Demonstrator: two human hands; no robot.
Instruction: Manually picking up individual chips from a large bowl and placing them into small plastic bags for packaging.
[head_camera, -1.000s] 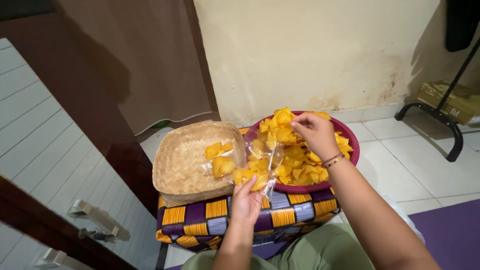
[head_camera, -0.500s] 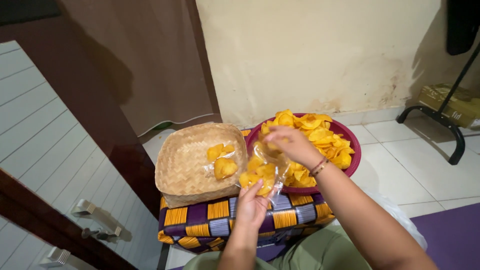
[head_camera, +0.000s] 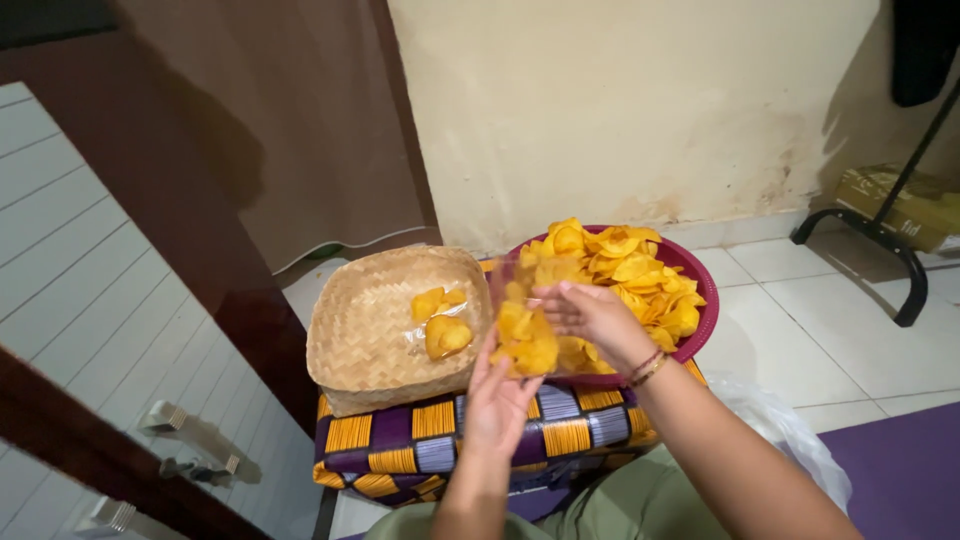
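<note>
Our left hand (head_camera: 497, 400) still grips the clear bag (head_camera: 527, 325), now lifted higher; our right hand (head_camera: 588, 312) has dropped its chips (head_camera: 530, 345) inside, fingers loose.

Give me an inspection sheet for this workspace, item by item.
Surface: checked purple and yellow stool on white floor tiles.
Job's things: clear bag partly filled with yellow chips; red basin heaped with chips.
Clutter: woven basket holding one small filled packet.
Hands: left hand supports the bag from below; right hand at the bag's mouth.
Cables: nothing seen.
Surroundings: stained cream wall, brown curtain, black metal stand, cardboard box, purple mat.
</note>
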